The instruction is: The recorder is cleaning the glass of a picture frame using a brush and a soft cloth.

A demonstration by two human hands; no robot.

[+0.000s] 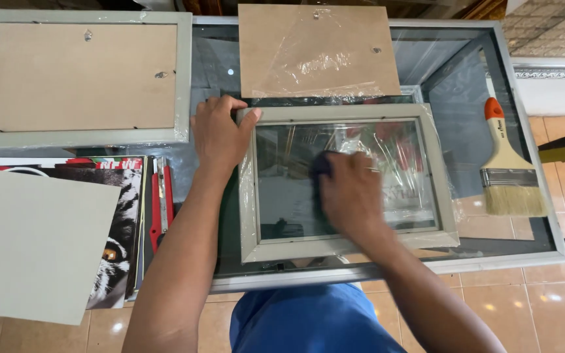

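1. Nearest the camera is the blue clothing of the person; both forearms reach out from it over the glass tabletop.
2. The right hand is clenched on a dark cloth and presses it to the glass of the grey frame, which lies flat on the tabletop, part wrapped in clear film.
3. The left hand lies flat by the frame's far left corner, fingertips on the moulding, its grip released and holding nothing.
4. Step in hand, as I judge it: wiping the pane while the other hand steadies the frame.
5. Right of the cloth grip lies a brush; beyond it a backing board; left of the steadying hand a second frame, prints and a grey card.
6. The next move likely calls for even pressure into the pane's corners, with the frame kept from sliding.
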